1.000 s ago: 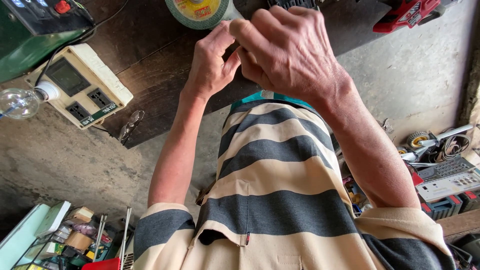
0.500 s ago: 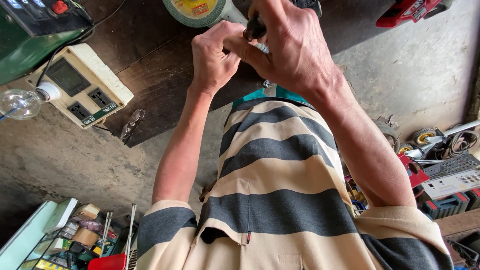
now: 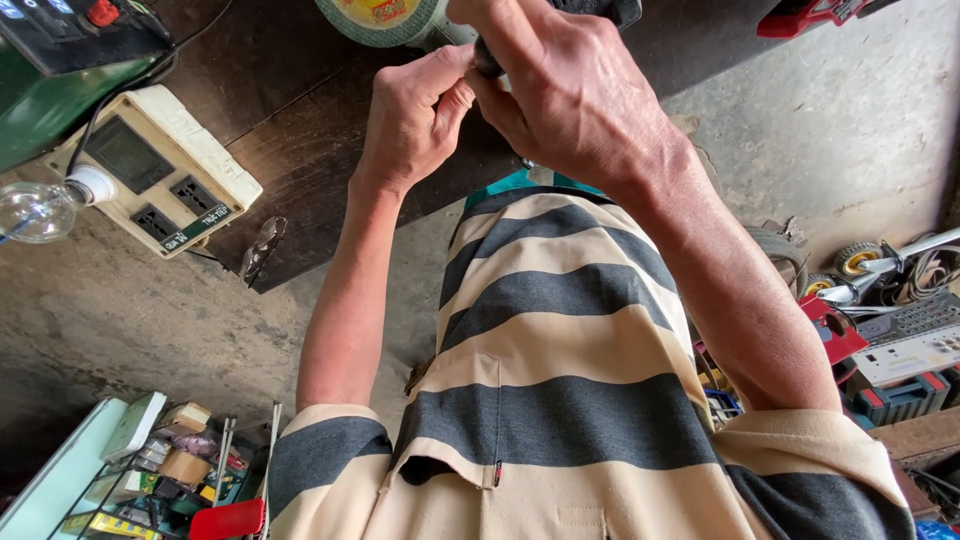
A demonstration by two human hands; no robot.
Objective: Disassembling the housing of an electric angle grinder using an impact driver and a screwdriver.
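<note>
Where the two hands meet at the top edge of the view, a small dark piece (image 3: 487, 66) sits between them, held up over the dark wooden counter (image 3: 300, 120). It is mostly hidden, and only a short rounded black end shows.

- **Right hand:** the right hand (image 3: 575, 100) has its grip closed over the piece from above, fingers wrapped and knuckles toward the camera.
- **Left hand:** the left hand (image 3: 415, 120) is curled tight, thumb and fingertips pinched against the near end of the piece. No gap shows in either grip.
- **Handling:** it looks hard and stiff, probably plastic or rubber-coated. It seems light on its own, though it may be joined to something heavier out of frame, and I cannot tell which. The exposed end is short, so a pinch there could slip. The surer hold is likely around the body, where the right hand already is.

Just behind the hands is a grey-green round disc (image 3: 385, 15) with a yellow centre, cut off by the frame.

On the left of the counter:
- a cream socket box (image 3: 150, 180) with a small screen
- a clear light bulb (image 3: 35, 210) at its end
- a green machine (image 3: 50, 110) behind it
- a small metal tool (image 3: 262, 250) at the counter's edge

Below is the concrete floor (image 3: 850, 130). A red tool (image 3: 800, 15) lies at top right, and a shelf of small boxes (image 3: 170, 460) stands at bottom left.
</note>
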